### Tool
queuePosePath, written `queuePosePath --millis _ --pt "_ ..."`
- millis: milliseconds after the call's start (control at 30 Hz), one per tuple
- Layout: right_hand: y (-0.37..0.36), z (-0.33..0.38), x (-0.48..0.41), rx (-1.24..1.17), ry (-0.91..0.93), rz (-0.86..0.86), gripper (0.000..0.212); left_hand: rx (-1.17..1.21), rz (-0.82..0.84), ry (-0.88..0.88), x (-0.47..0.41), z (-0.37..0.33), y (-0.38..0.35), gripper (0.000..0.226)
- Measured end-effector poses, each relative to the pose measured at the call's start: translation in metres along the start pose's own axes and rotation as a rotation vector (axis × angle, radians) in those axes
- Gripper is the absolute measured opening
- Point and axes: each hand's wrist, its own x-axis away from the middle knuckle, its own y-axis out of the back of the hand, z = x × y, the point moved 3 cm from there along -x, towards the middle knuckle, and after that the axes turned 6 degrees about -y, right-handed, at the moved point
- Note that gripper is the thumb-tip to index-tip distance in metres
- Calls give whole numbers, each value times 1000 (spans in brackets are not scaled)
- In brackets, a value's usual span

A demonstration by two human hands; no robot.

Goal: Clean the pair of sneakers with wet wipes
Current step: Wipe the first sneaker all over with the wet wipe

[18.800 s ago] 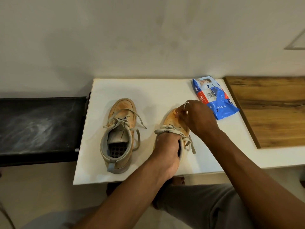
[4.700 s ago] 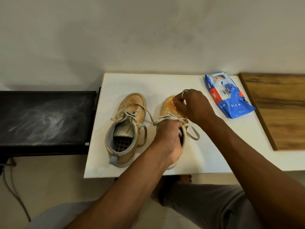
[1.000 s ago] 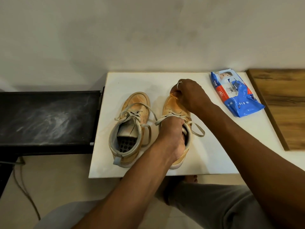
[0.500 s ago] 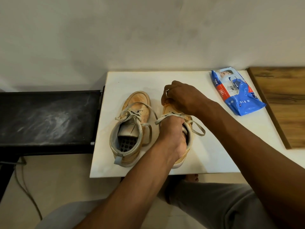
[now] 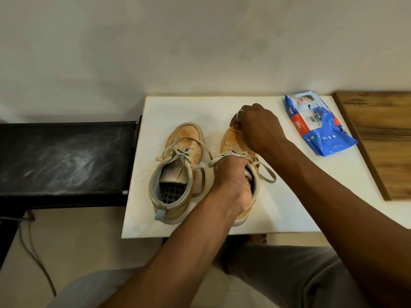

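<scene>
Two tan, stained sneakers with grey laces stand side by side on the white table [image 5: 289,207], toes toward the wall. The left sneaker [image 5: 178,152] stands untouched. My left hand [image 5: 231,181] grips the collar of the right sneaker [image 5: 230,143], fingers tucked inside its opening. My right hand [image 5: 258,127] sits over that shoe's toe with its fingers curled down on the tip, pinching a wet wipe that is almost wholly hidden under them. The blue pack of wet wipes [image 5: 320,125] lies at the back right of the table.
A wooden board [image 5: 382,134] lies along the table's right side. A black bench [image 5: 64,158] adjoins the table on the left, with a cable [image 5: 33,252] hanging to the floor. The wall stands right behind the table. My knees are below the front edge.
Half a second ago my right hand lay across the toe's left side; it has slid right and away to the toe tip. My left hand keeps the same grip.
</scene>
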Motion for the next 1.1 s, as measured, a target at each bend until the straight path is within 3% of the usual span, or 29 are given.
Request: queuePosePath --millis 133,433,867,933,1100 --pt "-1 -17 3 10 -120 -14 22 5 7 -12 2 0 -1 30" --pt "-3 -30 32 -118 -390 177 14 2 36 1 5 -2 -2 34" --pt "34 -1 51 -455 -472 -201 19 -212 42 89 45 -20 -17 28" --pt "36 2 58 -576 -481 -228 16 -167 67 77 56 -22 -13 19" --pt "38 20 70 -858 -373 -190 14 -268 111 8 88 -32 14 36"
